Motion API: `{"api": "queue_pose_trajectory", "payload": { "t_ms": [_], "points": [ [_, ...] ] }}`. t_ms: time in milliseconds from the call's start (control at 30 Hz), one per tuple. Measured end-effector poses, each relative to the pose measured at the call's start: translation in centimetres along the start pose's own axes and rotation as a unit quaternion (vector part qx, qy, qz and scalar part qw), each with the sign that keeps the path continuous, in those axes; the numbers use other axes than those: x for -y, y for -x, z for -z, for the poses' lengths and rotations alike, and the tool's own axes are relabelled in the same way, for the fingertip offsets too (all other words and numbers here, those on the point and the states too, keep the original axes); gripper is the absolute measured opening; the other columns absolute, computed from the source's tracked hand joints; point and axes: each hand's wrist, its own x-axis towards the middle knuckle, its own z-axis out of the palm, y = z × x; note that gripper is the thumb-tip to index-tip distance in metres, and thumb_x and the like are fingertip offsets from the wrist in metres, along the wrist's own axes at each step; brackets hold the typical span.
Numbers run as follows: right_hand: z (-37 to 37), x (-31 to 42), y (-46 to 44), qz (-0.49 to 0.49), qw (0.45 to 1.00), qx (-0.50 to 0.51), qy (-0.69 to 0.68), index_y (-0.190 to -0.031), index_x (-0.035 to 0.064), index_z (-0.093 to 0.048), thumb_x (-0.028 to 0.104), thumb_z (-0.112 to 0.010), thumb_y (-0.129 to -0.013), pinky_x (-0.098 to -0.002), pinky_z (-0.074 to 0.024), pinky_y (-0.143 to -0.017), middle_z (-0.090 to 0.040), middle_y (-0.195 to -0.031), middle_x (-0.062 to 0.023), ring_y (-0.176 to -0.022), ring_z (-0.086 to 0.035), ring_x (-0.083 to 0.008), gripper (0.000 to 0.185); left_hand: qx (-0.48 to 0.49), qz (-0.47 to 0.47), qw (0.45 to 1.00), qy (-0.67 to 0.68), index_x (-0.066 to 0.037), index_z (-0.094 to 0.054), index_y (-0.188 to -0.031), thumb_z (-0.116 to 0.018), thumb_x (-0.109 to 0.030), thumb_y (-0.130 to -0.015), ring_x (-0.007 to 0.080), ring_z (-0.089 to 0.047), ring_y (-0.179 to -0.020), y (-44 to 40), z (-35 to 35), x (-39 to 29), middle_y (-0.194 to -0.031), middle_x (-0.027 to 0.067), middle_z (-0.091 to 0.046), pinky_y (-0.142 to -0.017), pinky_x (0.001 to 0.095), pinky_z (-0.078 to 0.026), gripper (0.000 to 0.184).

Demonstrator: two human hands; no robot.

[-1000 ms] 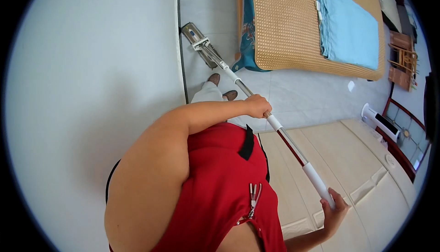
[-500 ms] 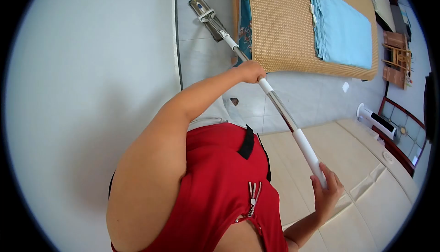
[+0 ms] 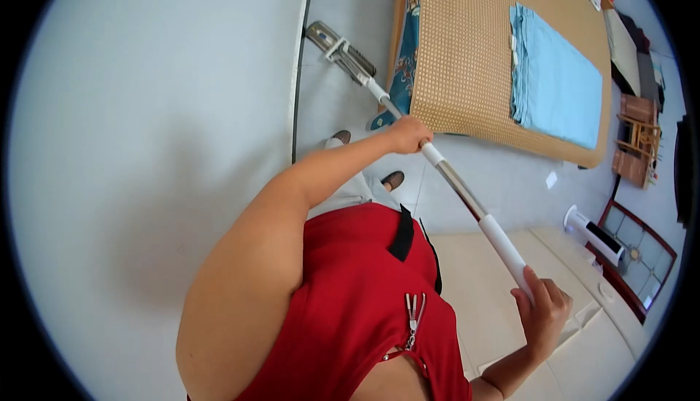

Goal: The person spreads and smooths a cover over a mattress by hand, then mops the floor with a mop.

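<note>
I hold a flat mop with a metal and white pole slanting across the view. My left hand is closed round the pole partway down, just above its lower white sleeve. Higher up, my right hand wraps the end of the white grip, thumb along one side. The mop head lies on the grey tiled floor, in the narrow strip between the white wall and the bed. One end of it is close to the wall's foot. Its underside is hidden.
A bed with a woven tan mat carries a folded light-blue cloth. My shoes stand near the bed's corner. Beyond are a white tower fan, a wooden chair and cream panelled furniture. The white wall is at left.
The mop head has shifted slightly toward the wall and toward me. My view has tilted, so the bed sits lower in it and more of my feet shows. Both hands keep their hold.
</note>
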Motion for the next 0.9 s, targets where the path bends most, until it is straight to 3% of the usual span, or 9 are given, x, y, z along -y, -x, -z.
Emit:
{"api": "queue_pose_trajectory", "payload": {
  "t_ms": [33, 233, 333, 500, 600, 700, 800, 900],
  "points": [
    [0.5, -0.4, 0.5, -0.001, 1.0, 0.008, -0.015, -0.105, 0.0062, -0.069, 0.012, -0.083, -0.064, -0.0378, -0.0439, -0.052, -0.063, -0.071, -0.0094, -0.058, -0.06, -0.0269, 0.043, 0.001, 0.005, 1.0, 0.001, -0.017, -0.068, -0.085, -0.074, -0.01, -0.07, 0.0296, -0.063, -0.086, 0.2, -0.5, -0.9, -0.083, 0.0058, -0.067, -0.078, 0.0434, -0.047, 0.017],
    [-0.2, -7.1, 5.1, 0.045, 0.999, -0.021, 0.001, -0.094, 0.0069, -0.068, 0.016, -0.083, -0.063, -0.0375, -0.043, -0.053, -0.063, -0.069, -0.0069, -0.058, -0.06, -0.0265, 0.035, -0.025, 0.047, 0.999, -0.006, -0.018, -0.067, -0.086, -0.073, -0.01, -0.07, 0.0296, -0.062, -0.086, 0.8, -7.5, -5.6, -0.081, 0.0055, -0.066, -0.079, 0.045, -0.046, 0.018],
    [-1.9, -10.5, 7.6, 0.104, 0.992, -0.066, 0.026, -0.095, 0.011, -0.067, 0.028, -0.081, -0.069, -0.0354, -0.0381, -0.047, -0.06, -0.067, -0.0031, -0.052, -0.056, -0.0224, 0.034, -0.06, 0.051, 0.997, 0.008, -0.017, -0.068, -0.087, -0.074, -0.014, -0.07, 0.0335, -0.062, -0.086, 1.1, -11.6, -7.4, -0.082, 0.0098, -0.067, -0.076, 0.0479, -0.047, 0.018],
    [-2.7, -13.9, 9.8, 0.152, 0.984, -0.072, 0.061, -0.094, 0.0104, -0.066, 0.028, -0.08, -0.07, -0.0353, -0.0385, -0.05, -0.061, -0.066, -0.0027, -0.053, -0.057, -0.0231, 0.032, -0.115, 0.054, 0.992, 0.008, -0.016, -0.067, -0.087, -0.074, -0.015, -0.071, 0.0336, -0.062, -0.083, 2.0, -17.2, -9.6, -0.081, 0.0096, -0.067, -0.077, 0.0474, -0.047, 0.017],
    [-2.1, -15.1, 10.7, 0.165, 0.983, -0.056, 0.06, -0.093, 0.0084, -0.067, 0.026, -0.08, -0.07, -0.0371, -0.0387, -0.053, -0.06, -0.065, -0.0054, -0.056, -0.057, -0.0256, 0.032, -0.053, 0.116, 0.992, 0.008, -0.018, -0.067, -0.09, -0.074, -0.014, -0.071, 0.0304, -0.061, -0.091, 2.6, -18.4, -11.5, -0.085, 0.0053, -0.067, -0.083, 0.0447, -0.045, 0.021],
    [-1.7, -16.0, 11.2, 0.167, 0.985, -0.042, 0.028, -0.094, 0.0059, -0.066, 0.022, -0.08, -0.07, -0.0385, -0.0379, -0.053, -0.059, -0.065, -0.0079, -0.056, -0.055, -0.029, 0.032, -0.041, 0.103, 0.994, 0.017, -0.017, -0.068, -0.088, -0.075, -0.015, -0.072, 0.0314, -0.063, -0.087, 3.1, -19.9, -12.2, -0.083, 0.007, -0.067, -0.079, 0.0449, -0.047, 0.018],
    [-5.2, -16.2, 13.0, 0.122, 0.99, -0.058, 0.047, -0.094, 0.0043, -0.066, 0.015, -0.079, -0.071, -0.039, -0.0415, -0.053, -0.061, -0.068, -0.0108, -0.059, -0.057, -0.0322, 0.029, -0.006, 0.095, 0.995, 0.018, -0.016, -0.069, -0.085, -0.075, -0.016, -0.071, 0.0328, -0.065, -0.081, 2.8, -21.3, -10.7, -0.079, 0.0088, -0.068, -0.073, 0.0452, -0.049, 0.015],
    [-5.3, -17.6, 13.5, 0.042, 0.993, -0.106, -0.014, -0.093, 0.0023, -0.067, 0.008, -0.077, -0.071, -0.0392, -0.0469, -0.059, -0.064, -0.074, -0.0142, -0.063, -0.061, -0.0345, 0.025, 0.0, 0.081, 0.997, 0.013, -0.015, -0.069, -0.083, -0.075, -0.017, -0.07, 0.0336, -0.065, -0.077, 0.5, -18.4, -12.6, -0.076, 0.0099, -0.068, -0.069, 0.0456, -0.049, 0.014]
  ]
}}
